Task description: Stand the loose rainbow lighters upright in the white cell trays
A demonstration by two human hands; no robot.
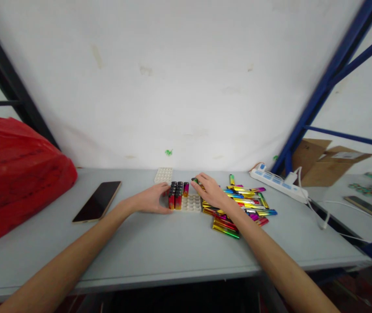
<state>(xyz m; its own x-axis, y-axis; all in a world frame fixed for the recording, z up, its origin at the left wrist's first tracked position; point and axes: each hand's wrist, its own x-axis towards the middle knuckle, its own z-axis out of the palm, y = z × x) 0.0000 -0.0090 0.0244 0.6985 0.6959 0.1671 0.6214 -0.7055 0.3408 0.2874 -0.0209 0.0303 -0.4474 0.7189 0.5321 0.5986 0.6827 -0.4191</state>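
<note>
So the right hand is pinched shut around one small dark-tipped battery, holding it just over the far edge of the white plastic tray with round sockets. The left hand lies open-ish against the tray's near-left side, fingers touching it, not gripping anything as far as I can see.

Progress-wise I'd guess it's roughly a third done: a block of upright red-and-black batteries fills the tray's left end right by the left hand, and the sockets under the right hand are bare. Plenty left too, since a loose heap of shiny multicoloured batteries lies just past the right hand on the grey bench. A second empty white socket tray sits beyond the left hand.

Hard to make out: exact row count, everything's tiny and a bit blurred. The right palm hides some sockets. Further left there's a dark phone and a red plastic bag, cut off by the frame.
</note>
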